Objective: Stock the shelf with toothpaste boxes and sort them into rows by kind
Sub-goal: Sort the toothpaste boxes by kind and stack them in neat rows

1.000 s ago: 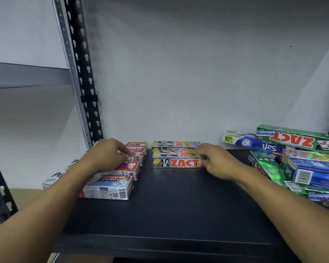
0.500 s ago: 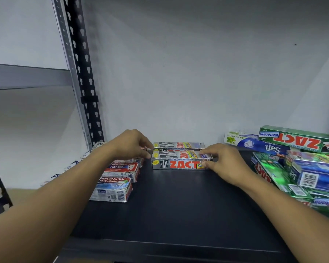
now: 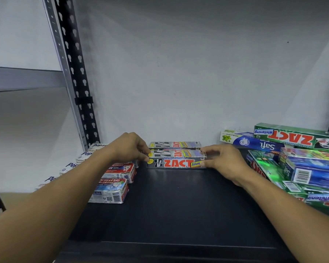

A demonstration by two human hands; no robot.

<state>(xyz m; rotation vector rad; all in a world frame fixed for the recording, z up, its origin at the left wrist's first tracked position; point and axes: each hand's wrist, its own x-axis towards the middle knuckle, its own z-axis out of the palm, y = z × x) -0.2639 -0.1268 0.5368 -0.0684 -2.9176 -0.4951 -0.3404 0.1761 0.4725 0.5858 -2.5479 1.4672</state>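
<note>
Both hands on the front silver ZACT box (image 3: 176, 163). It lies flat, long side across the shelf (image 3: 179, 215), close to the back edge, about mid-width. Left hand (image 3: 129, 147) pinches the box's left end, fingers (image 3: 143, 149) curled over the top corner. Right hand (image 3: 222, 160) grips the right end, fingers over the top and thumb on the front face.

A second silver ZACT box (image 3: 174, 144) sits just behind it, parallel, nearer the wall. Can't tell if the two touch.

Pepsodent boxes (image 3: 110, 190) run in a row along the left edge, front to back, partly hidden by the left forearm.

Unsorted pile (image 3: 302, 173) of green and blue boxes at the right edge. A green ZACT Whitening box (image 3: 296, 138) and a blue Safi box (image 3: 254, 144) lie toward the back right corner. Slotted upright post (image 3: 74, 73) stands at the back left corner.
</note>
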